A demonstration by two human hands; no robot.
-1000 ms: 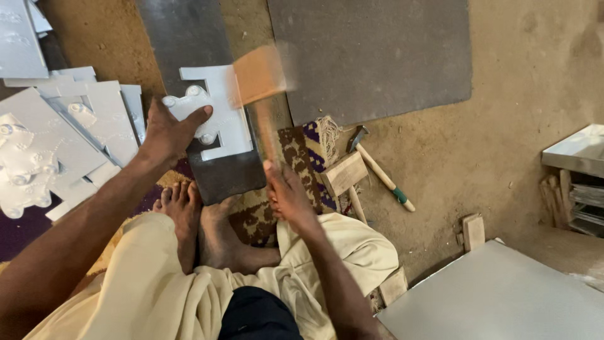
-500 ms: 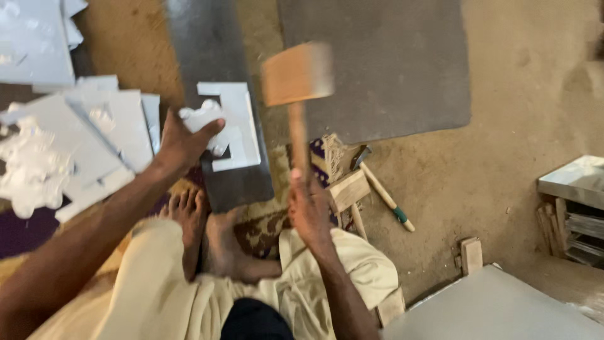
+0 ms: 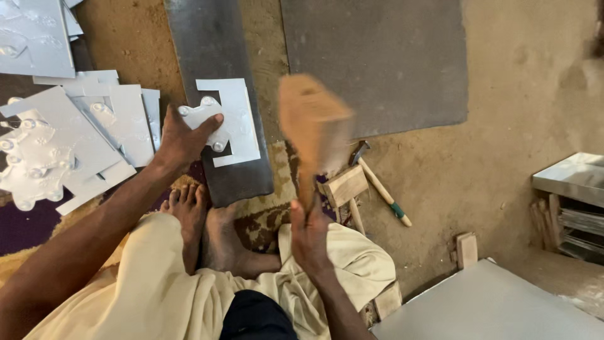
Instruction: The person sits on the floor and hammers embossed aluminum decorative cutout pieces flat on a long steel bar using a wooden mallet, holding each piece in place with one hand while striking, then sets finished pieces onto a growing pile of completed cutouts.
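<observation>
One wooden mallet [image 3: 314, 123] is gripped by its handle in the right hand [image 3: 309, 236], fingers wrapped tight, its blurred head raised above the floor to the right of the work. One shaped metal cutout [image 3: 204, 119] is pinned under the left hand [image 3: 179, 140], fingers spread flat, thumb on its right edge. It lies on one white metal sheet [image 3: 236, 119], which rests on one dark steel slab [image 3: 214, 56]. A pile of stamped sheets [image 3: 69, 145], too overlapped to be counted, is seen at left. One small hammer [image 3: 380, 186] lies beside two bare feet [image 3: 207, 233].
</observation>
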